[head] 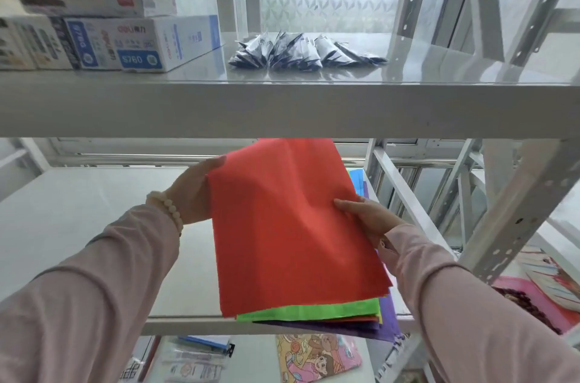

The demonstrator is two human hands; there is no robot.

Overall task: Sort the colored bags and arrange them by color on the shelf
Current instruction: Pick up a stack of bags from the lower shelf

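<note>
A stack of flat colored bags hangs over the right part of the middle shelf [78, 225]. On top lies a red bag [292, 225]. Below it a green bag [314, 311] and a purple bag [345, 328] stick out at the near edge, and a blue bag [356, 178] shows at the far right. My left hand [193, 194] holds the stack's left edge, fingers hidden under it. My right hand [370, 219] grips the right edge, thumb on the red bag.
The upper shelf [282, 109] carries stacked stationery boxes [125, 43] on the left and a pile of small dark packets [304, 51] in the middle. A white perforated upright [514, 216] stands to the right. Cartoon-printed items [317, 357] lie on the shelf below.
</note>
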